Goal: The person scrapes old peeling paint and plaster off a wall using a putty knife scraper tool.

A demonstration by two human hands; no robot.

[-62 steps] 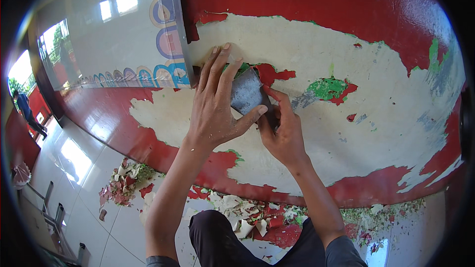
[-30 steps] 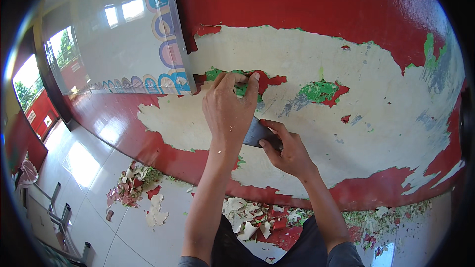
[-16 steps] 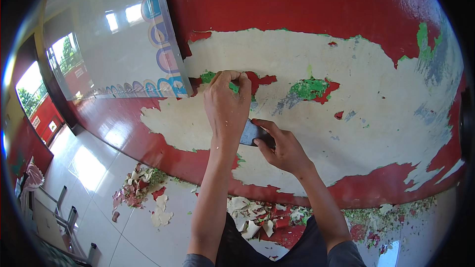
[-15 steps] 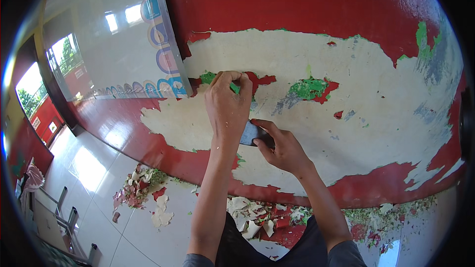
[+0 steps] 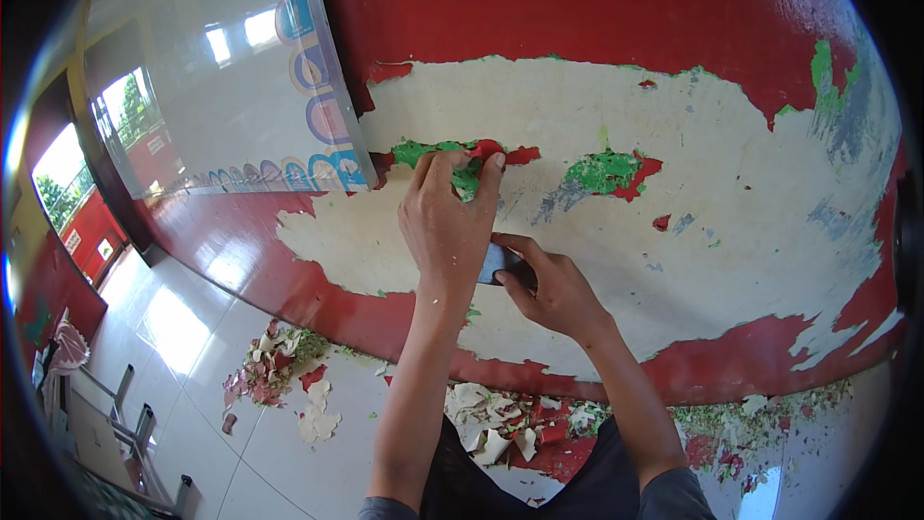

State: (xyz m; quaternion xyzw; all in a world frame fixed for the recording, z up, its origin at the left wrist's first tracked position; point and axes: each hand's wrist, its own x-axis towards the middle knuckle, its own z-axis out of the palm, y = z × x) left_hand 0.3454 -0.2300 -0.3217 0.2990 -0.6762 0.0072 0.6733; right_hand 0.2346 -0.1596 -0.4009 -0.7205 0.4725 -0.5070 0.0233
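My left hand (image 5: 443, 221) reaches up to the wall, its thumb and fingers closed on the edge of a loose red paint flake (image 5: 488, 148). Around the fingertips is a patch of green paint (image 5: 412, 150) left on the bared cream wall (image 5: 712, 212). Lower and to the right, my right hand (image 5: 560, 300) grips a scraper (image 5: 497, 261) with a flat grey blade. The blade lies beside my left wrist, which hides part of it. Whether it touches the wall I cannot tell.
A second green and red paint patch (image 5: 601, 173) sits to the right. Red paint (image 5: 577, 0) surrounds the bared area. At upper left hangs a glossy white board (image 5: 192, 58). Heaps of paint chips (image 5: 274, 366) lie on the tiled floor (image 5: 192, 424), also along the wall's foot.
My left hand's fingers have opened wider and curled onto the red flake, which now bulges from the wall. More green shows beside them. The right hand has hardly moved.
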